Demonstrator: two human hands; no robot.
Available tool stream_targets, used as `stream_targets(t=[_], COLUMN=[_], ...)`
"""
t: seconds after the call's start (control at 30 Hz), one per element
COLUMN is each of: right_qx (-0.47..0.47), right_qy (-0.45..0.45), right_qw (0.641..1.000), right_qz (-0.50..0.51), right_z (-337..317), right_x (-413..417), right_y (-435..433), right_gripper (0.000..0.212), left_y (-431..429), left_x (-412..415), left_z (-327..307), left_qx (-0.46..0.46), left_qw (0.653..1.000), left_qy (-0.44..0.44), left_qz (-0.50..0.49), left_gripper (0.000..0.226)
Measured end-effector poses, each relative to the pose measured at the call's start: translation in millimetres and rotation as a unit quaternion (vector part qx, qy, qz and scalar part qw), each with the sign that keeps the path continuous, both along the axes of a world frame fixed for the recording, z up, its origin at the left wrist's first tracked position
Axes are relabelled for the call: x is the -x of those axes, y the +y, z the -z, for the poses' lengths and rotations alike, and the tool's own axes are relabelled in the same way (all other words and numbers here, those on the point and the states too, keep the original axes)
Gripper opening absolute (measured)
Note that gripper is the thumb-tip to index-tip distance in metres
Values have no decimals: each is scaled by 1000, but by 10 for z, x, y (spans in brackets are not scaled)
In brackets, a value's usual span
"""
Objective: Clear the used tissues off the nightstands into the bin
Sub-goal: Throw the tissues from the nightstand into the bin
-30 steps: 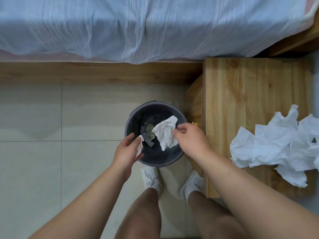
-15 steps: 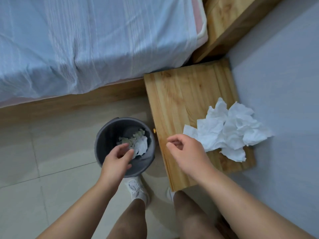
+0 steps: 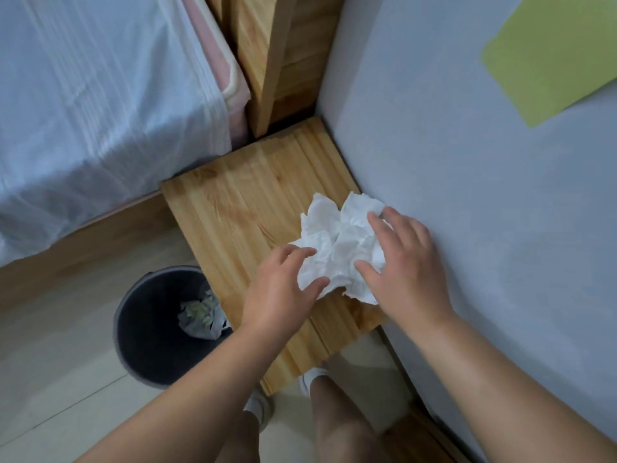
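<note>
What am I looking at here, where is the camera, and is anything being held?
No machine here: a person works with bare hands. The single picture comes from a camera worn on the head, looking down. The left hand and right hand touch a pile of tissues from either side; it lies on the wooden nightstand, between bed and wall. The fingers look fairly straight, so nothing seems gripped or lifted yet. On the floor beside the nightstand stands the bin, with crumpled tissue already inside.
</note>
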State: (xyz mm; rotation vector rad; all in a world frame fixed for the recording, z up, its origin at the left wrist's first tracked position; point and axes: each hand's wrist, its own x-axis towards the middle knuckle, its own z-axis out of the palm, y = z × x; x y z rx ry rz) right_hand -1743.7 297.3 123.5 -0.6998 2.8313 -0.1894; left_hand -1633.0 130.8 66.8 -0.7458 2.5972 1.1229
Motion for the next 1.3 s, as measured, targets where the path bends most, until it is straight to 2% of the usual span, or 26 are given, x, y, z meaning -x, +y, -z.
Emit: stream_targets(t=[0.1,0.17,0.2,0.3,0.33,0.43,0.5,0.7,0.83,1.03,1.17,1.3], right_qx=[-73,-87,-75,-2,14,63,85,143,225,293,311,306], right_qy=[-55,-97,-113,-122,-118,-84,-60,-29,-38,-91,-191,-288], right_qw=[995,989,988,988,988,987,985,973,956,938,916,895], right_qz=[33,66,77,94,101,121,134,180,185,160,168,146], right_z=[128,212,251,329,322,246,159,-170,-394,-595,-526,-300], right_x=[-2,-1,0,12,14,19,34,84,47,-198,-504,-893], right_y=[14,57,84,180,200,235,231,201,66,-415,-859,-1345], right_gripper=[99,100,91,34,26,21,15,6,3,6,2,11], left_y=[85,90,82,32,12,-42,-77,-190,-316,-638,-962,-1255], left_x=[154,179,176,178,183,184,165,90,-28,-424,-994,-1646], left_z=[70,143,180,251,260,239,182,-100,-364,-488,-440,-279], left_qx=[50,64,65,21,-6,-81,-99,-148,-204,-250,-239,-234], left_qw=[996,991,990,994,996,994,993,983,953,903,873,830], left_qy=[-59,-86,-88,-83,-81,-63,-41,10,59,64,75,63], left_qz=[54,81,88,61,40,-26,-41,-107,-217,-344,-418,-502], left_gripper=[74,72,67,53,49,35,29,30,24,32,30,29])
